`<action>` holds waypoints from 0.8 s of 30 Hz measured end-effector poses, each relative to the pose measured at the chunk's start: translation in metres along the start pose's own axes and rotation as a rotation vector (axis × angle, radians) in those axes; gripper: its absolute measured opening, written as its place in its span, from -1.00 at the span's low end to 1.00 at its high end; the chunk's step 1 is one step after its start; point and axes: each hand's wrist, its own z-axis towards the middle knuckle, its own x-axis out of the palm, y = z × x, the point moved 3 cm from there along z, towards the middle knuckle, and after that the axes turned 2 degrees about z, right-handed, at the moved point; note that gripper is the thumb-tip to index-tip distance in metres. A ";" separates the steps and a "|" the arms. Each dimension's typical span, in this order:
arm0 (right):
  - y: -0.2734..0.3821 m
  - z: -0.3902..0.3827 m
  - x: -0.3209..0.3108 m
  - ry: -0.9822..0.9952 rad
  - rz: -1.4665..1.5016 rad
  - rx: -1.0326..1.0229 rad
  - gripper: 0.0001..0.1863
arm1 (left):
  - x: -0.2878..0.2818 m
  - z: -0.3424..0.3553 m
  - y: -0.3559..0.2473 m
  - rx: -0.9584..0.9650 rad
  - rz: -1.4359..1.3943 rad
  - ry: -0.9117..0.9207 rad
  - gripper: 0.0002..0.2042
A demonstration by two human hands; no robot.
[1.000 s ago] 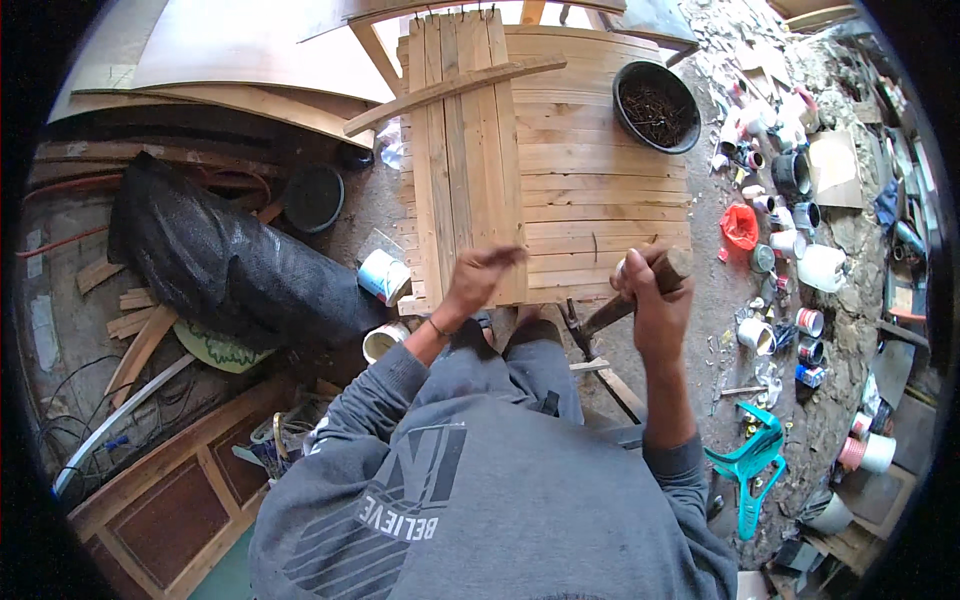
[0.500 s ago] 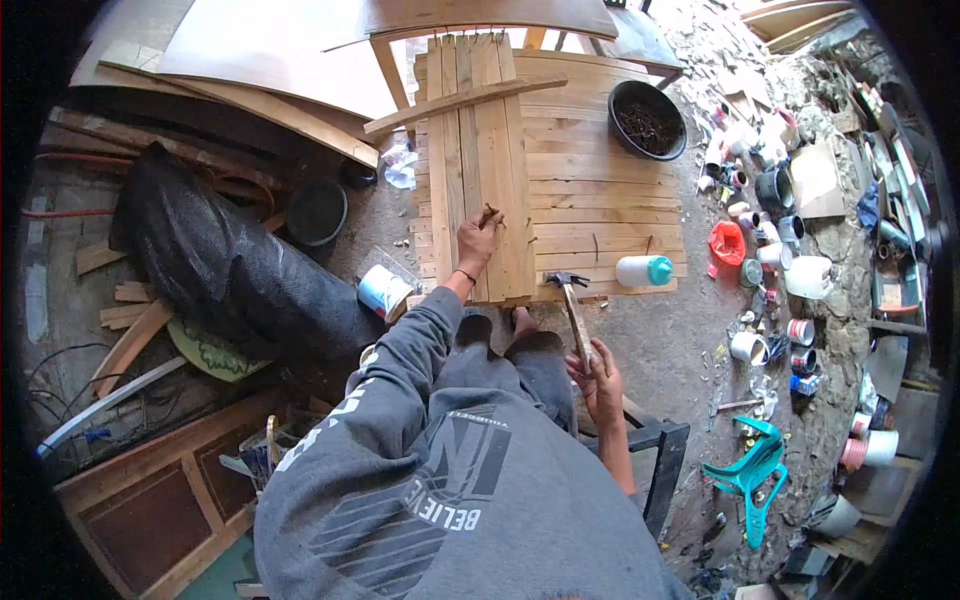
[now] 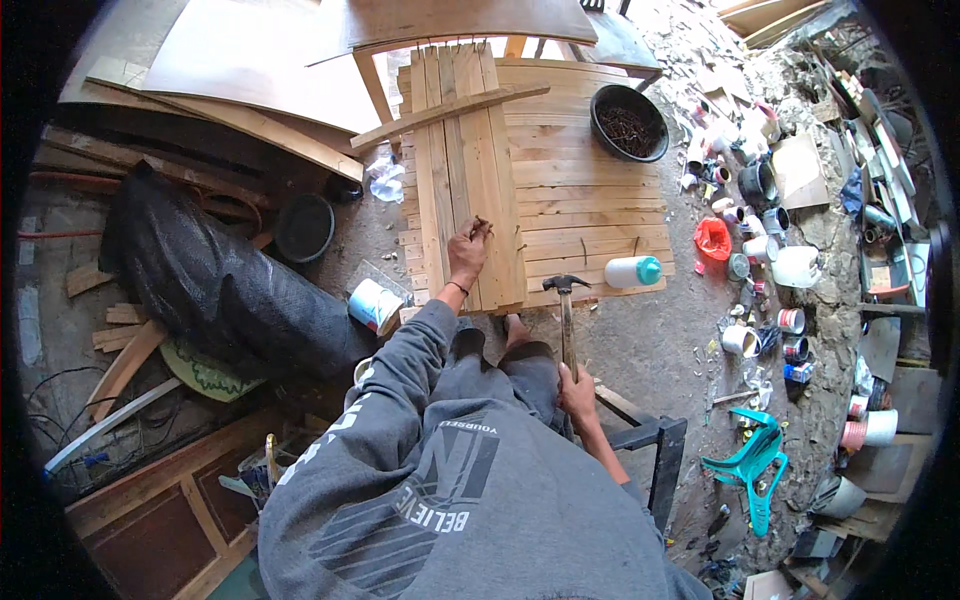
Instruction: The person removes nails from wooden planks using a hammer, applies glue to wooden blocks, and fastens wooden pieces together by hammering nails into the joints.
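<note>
My left hand (image 3: pixel 466 250) is closed on some small rusty nails (image 3: pixel 480 224), over the lengthwise planks (image 3: pixel 435 180) laid across a slatted wooden panel (image 3: pixel 580 230). My right hand (image 3: pixel 576 392) grips the wooden handle of a claw hammer (image 3: pixel 567 330), its head at the panel's near edge. A white bottle with a turquoise cap (image 3: pixel 625 271) lies on its side to the right of the hammer head. A loose batten (image 3: pixel 400 127) crosses the planks higher up. A black basin (image 3: pixel 628 124) full of nails sits on the panel's upper right.
A black rolled mesh (image 3: pixel 220 280), a paint bucket (image 3: pixel 368 310) and an empty basin (image 3: pixel 305 230) are at left. Many cans and containers (image 3: pixel 745 340), a red bag (image 3: pixel 713 239) and a broken turquoise plastic piece (image 3: pixel 745 460) litter the right floor. A dark metal frame (image 3: pixel 668 460) stands beside me.
My left hand moved up onto the planks and now holds nails. My right hand came down from beside the panel's near edge, with the hammer head now upright. The bottle now shows on the panel.
</note>
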 end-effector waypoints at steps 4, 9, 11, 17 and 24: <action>0.054 -0.035 -0.012 -0.162 -0.274 -0.196 -0.68 | 0.001 -0.006 -0.022 0.181 0.320 0.138 -0.85; 0.094 -0.027 0.005 -0.205 -0.255 -0.551 -0.70 | -0.007 -0.005 -0.029 0.301 0.378 0.244 -0.83; 0.103 -0.012 0.018 -0.155 -0.256 -0.569 -0.68 | -0.003 -0.006 -0.036 0.257 0.478 0.284 -0.82; 0.110 0.032 0.039 -0.003 -0.433 -0.519 -0.76 | -0.006 -0.006 -0.038 0.204 0.393 0.307 -0.81; 0.099 0.016 0.032 -0.070 -0.263 -0.690 -0.70 | -0.004 -0.003 -0.040 0.210 0.422 0.287 -0.81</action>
